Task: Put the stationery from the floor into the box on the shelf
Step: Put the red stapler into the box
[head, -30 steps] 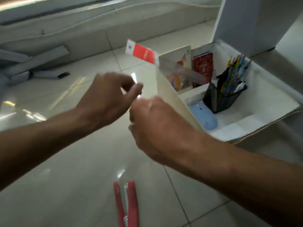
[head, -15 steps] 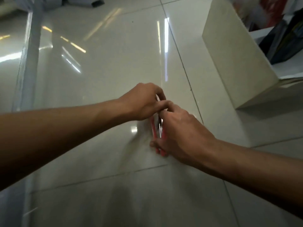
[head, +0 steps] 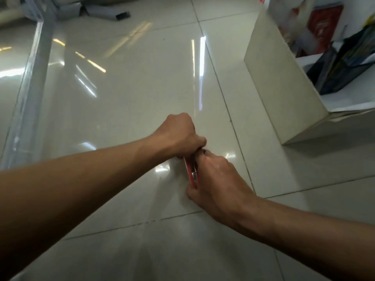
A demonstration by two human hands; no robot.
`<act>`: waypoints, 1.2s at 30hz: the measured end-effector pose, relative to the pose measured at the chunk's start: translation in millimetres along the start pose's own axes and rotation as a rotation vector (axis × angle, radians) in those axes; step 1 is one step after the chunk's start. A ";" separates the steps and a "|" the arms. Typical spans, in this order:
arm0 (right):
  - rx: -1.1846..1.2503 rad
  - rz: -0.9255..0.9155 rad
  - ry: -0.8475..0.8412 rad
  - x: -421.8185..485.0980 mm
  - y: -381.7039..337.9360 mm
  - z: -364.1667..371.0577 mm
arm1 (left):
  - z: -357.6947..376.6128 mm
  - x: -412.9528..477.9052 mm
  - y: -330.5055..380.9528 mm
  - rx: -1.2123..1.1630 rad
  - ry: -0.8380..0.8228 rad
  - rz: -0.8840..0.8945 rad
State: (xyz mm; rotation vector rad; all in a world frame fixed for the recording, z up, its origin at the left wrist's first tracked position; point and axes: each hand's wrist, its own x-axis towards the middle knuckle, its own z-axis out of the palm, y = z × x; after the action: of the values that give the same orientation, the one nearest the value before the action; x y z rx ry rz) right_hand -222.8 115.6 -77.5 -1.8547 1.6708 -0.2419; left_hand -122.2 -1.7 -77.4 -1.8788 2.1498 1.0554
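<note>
A red packaged stationery item [head: 190, 171] lies on the glossy tiled floor [head: 125, 94], mostly hidden between my hands. My left hand [head: 179, 134] is closed on its far end. My right hand [head: 217, 179] grips it along its right side, thumb at the near end. The white box [head: 282, 82] stands at the upper right, some way beyond the hands. Inside it I see a black mesh pen holder [head: 343, 76] with pens and a red card [head: 322, 23], both blurred.
A grey metal bar [head: 34, 84] runs along the floor at the left. More grey metal profiles [head: 109, 14] lie at the top left. Tile seams cross the floor near my hands.
A second ago both hands were up by the box with a ruler pack. They have dropped to the floor and closed on the red item, which lay free before.
</note>
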 end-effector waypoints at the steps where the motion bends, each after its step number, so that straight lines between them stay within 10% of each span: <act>1: 0.005 0.001 0.024 2.2 0.7 -5.0 | -3.8 3.3 1.7 -0.018 0.029 -0.017; 20: 0.249 0.088 0.519 76.6 16.1 -129.3 | -135.1 58.7 107.4 -0.337 0.350 0.103; 36: 0.501 0.045 0.601 78.9 46.8 -207.8 | -131.0 63.5 151.6 -0.664 0.507 0.356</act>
State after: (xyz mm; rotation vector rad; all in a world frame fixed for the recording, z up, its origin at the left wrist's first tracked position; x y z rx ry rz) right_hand -356.2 -26.2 39.6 -1.4315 1.7984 -1.1772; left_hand -227.2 -126.7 55.0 -2.2744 2.7331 1.6847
